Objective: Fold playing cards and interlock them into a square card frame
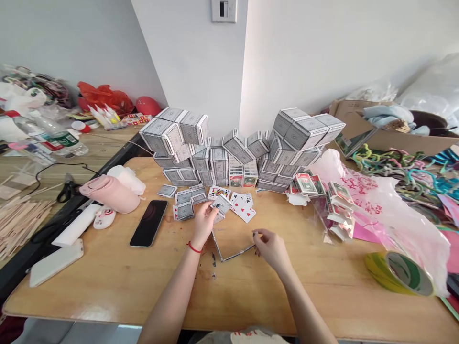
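Observation:
My left hand (203, 220) pinches a grey-backed playing card (223, 204) between thumb and fingers, above the table. Below it lies a thin, dark-edged strip (223, 260) bent in a V; I cannot tell its material. At the strip's right end, my right hand (270, 246) has its fingertips closed on it. Face-up playing cards (244, 209) are fanned out just beyond my hands. A loose pile of cards (186, 203), mostly face down, sits left of them. Farther back stand stacked blocks of grey-backed cards (217, 165).
A black phone (148, 223), a pink roll (114, 193) and a white power bank (56, 263) lie left. To the right are opened card boxes (340, 205), a pink-printed plastic bag (387, 215) and a yellow tape roll (380, 272). Behind rises a wall (193, 62).

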Motion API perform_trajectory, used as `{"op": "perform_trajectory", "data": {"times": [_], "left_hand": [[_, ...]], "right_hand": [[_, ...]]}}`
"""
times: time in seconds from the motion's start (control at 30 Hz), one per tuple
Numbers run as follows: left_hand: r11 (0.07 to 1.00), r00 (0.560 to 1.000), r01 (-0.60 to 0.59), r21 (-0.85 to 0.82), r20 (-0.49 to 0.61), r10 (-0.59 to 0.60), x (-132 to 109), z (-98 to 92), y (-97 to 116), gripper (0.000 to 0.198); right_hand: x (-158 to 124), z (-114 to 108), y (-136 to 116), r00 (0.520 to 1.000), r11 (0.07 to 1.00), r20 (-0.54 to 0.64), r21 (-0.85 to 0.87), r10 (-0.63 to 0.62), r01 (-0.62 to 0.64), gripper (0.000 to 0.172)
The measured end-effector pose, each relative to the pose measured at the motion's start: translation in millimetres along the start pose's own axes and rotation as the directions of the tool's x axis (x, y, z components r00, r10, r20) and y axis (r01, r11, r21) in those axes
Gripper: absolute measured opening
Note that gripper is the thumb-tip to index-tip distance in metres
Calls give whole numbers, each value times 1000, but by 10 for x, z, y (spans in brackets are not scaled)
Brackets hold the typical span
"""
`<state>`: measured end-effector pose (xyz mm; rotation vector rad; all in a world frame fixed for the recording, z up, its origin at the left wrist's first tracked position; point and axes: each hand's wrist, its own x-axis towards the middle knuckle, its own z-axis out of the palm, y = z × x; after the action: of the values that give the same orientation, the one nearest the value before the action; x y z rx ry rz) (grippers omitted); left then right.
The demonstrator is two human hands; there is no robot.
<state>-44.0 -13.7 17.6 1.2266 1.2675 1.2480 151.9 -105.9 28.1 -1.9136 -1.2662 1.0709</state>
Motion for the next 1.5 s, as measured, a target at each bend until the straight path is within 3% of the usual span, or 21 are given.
{"op": "perform_trajectory", "data": {"times": [0.17,0.3,0.4,0.5,0.67,0.77,0.87,1.0,1.1,1.27,1.5], "left_hand": [[994,995,95,-62,-11,-96,-316,-6,37,26],[971,983,178,-157,-5,-181,-428,-26,44,26],[964,982,184,-194,8,-186,-379,-45,13,27],[983,992,126,-136,15,-125,-252,-10,-19,28],[998,994,-1,-65,111,9,-13,222,7,31],[998,973,-24,-62,229,38,84,354,17,26],[987,954,36,-159,300,14,121,399,-27,28],[982,952,64,-175,307,-7,104,356,-125,32],[987,961,49,-152,277,-4,97,319,-175,34],[976,972,59,-211,237,-8,134,298,-209,38],[979,980,2,-205,195,39,162,311,-210,40]], "right_hand": [[498,-241,-98,979,985,-109,-2,-170,171,32],[750,-219,-96,973,974,-129,94,-191,204,43],[710,-144,-7,971,955,-205,243,-120,169,52],[530,-88,79,972,943,-191,276,-135,185,45],[341,-40,84,950,944,-106,129,-292,305,30],[392,-55,69,971,961,-47,140,-234,239,32],[478,-93,55,989,936,18,325,-146,133,35],[532,-119,-29,979,772,183,634,-89,-48,38],[558,-110,-120,963,673,218,738,-157,-57,42],[659,-69,-201,928,605,290,791,-236,-93,56],[730,-54,-177,920,638,312,764,-237,-95,55]]}}
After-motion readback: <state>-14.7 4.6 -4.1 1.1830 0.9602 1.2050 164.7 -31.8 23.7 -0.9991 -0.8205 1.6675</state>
